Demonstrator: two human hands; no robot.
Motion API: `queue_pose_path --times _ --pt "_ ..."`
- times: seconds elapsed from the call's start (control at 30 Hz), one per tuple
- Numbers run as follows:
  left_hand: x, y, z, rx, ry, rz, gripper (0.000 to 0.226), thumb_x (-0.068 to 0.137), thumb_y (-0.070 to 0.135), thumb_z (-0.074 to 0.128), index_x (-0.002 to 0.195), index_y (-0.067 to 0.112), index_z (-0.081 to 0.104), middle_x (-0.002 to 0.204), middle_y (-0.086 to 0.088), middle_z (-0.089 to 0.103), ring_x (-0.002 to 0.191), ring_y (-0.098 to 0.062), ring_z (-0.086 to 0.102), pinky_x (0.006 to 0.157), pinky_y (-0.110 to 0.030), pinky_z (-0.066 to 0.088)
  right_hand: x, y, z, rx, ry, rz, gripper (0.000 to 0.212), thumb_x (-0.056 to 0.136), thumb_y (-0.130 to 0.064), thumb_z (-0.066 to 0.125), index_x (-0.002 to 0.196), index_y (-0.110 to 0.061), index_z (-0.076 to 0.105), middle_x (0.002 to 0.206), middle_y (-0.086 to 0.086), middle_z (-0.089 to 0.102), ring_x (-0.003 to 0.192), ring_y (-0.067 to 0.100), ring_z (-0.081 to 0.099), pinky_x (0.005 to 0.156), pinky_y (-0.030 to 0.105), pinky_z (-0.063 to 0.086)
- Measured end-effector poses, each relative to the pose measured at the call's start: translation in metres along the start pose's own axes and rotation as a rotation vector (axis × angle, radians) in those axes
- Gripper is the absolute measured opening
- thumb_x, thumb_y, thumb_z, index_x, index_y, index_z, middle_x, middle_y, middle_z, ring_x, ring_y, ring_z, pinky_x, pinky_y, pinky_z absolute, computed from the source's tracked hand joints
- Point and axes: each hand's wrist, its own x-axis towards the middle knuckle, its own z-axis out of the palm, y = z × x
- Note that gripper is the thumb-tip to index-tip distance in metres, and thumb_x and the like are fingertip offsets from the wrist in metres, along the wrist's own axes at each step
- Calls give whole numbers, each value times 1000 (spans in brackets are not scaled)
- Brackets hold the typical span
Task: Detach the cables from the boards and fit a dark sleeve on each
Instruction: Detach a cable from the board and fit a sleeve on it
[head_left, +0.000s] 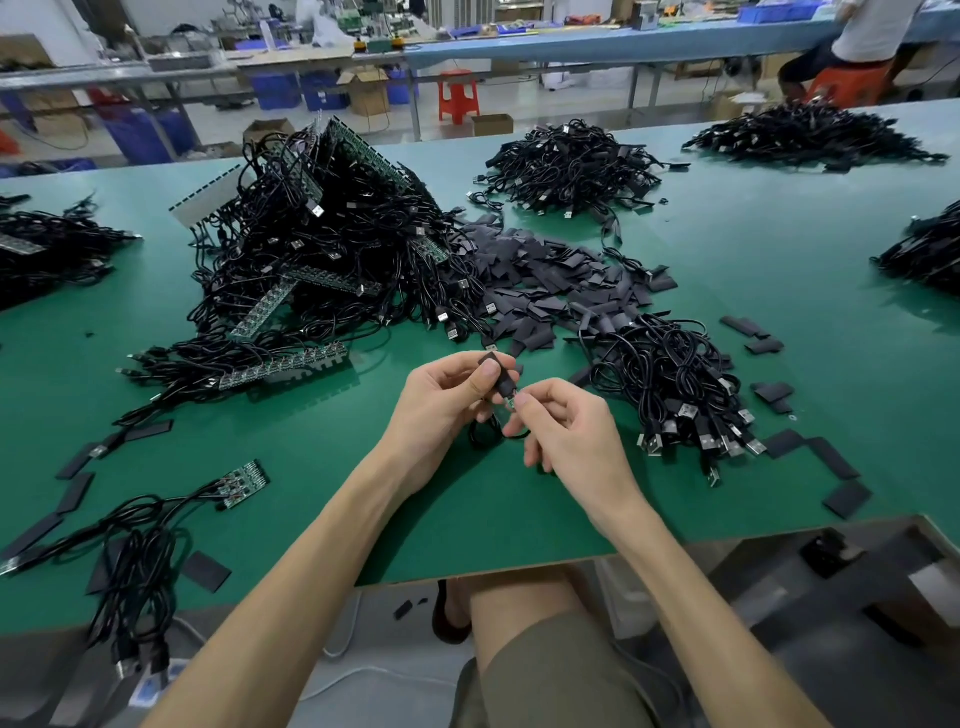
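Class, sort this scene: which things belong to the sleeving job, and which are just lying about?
Job: left hand, right hand, dark sleeve, cable, board pile, loose sleeves, cable heap.
Lying about: red stool, cardboard box, blue crates.

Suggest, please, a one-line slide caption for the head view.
Left hand holds a dark sleeve as the right hand pinches the cable's green end just below it, above the green table.

Left hand (447, 397) pinches dark sleeve (496, 370); right hand (563, 423) pinches cable end (509, 402) at sleeve mouth.
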Motion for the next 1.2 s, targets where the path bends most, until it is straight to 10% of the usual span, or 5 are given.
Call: queue_pose_path --times 0.6,1.2 --pt "0 5 1 -36 -48 -11 16 94 17 64 99 11 78 90 -7 70 71 -13 56 68 -20 50 2 -9 -5 12 -6 12 15 76 -31 62 67 -21 55 55 -14 48 55 6 38 53 21 31" --pt "0 -3 3 171 -101 67 25 98 18 63 114 -1 69 91 -13 65 69 -18 56 64 -25 50 -1 -8 -5 53 -17 17 17 92 -19 64 79 -8 62 70 -3 73 63 8 54 63 24 43"
